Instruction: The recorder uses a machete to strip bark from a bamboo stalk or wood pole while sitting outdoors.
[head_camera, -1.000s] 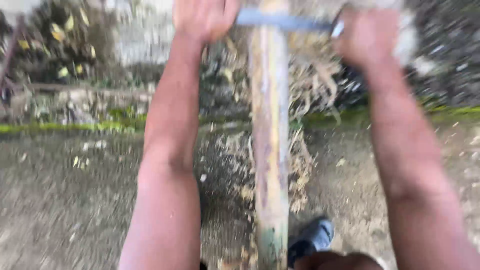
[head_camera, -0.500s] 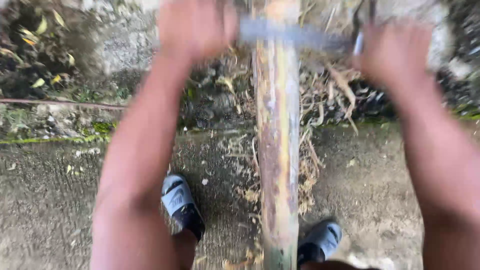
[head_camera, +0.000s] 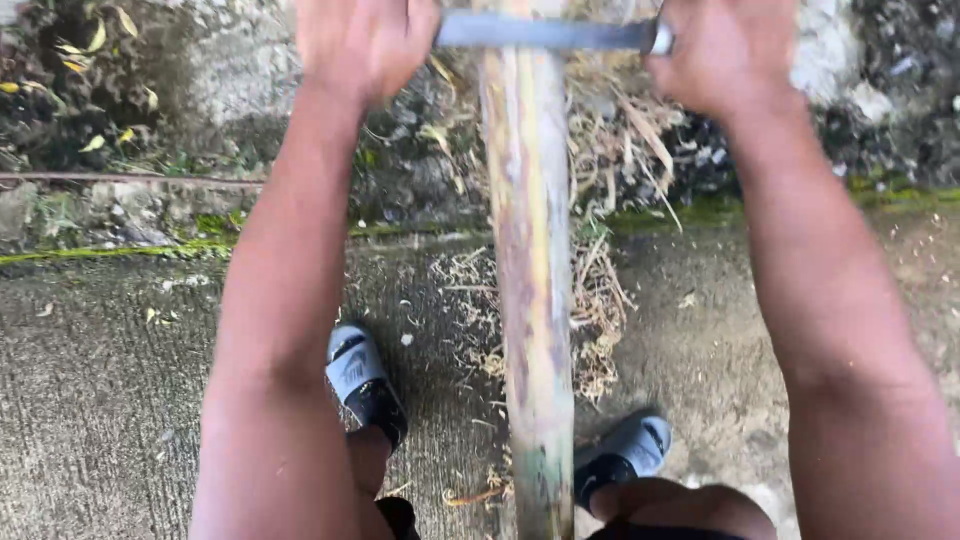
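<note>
One pole (head_camera: 528, 300) runs up the middle, from between the feet to the top edge. One flat metal blade (head_camera: 545, 33) lies across it near the top. The left hand (head_camera: 362, 40) has its fingers curled tight round the blade's left end. The right hand (head_camera: 725, 50) has its fingers closed tight round the right end. Two slippers (head_camera: 362, 378) stand on the concrete floor (head_camera: 90, 400), one each side of the pole. Dry shavings (head_camera: 590, 300) lie beside the pole.
</note>
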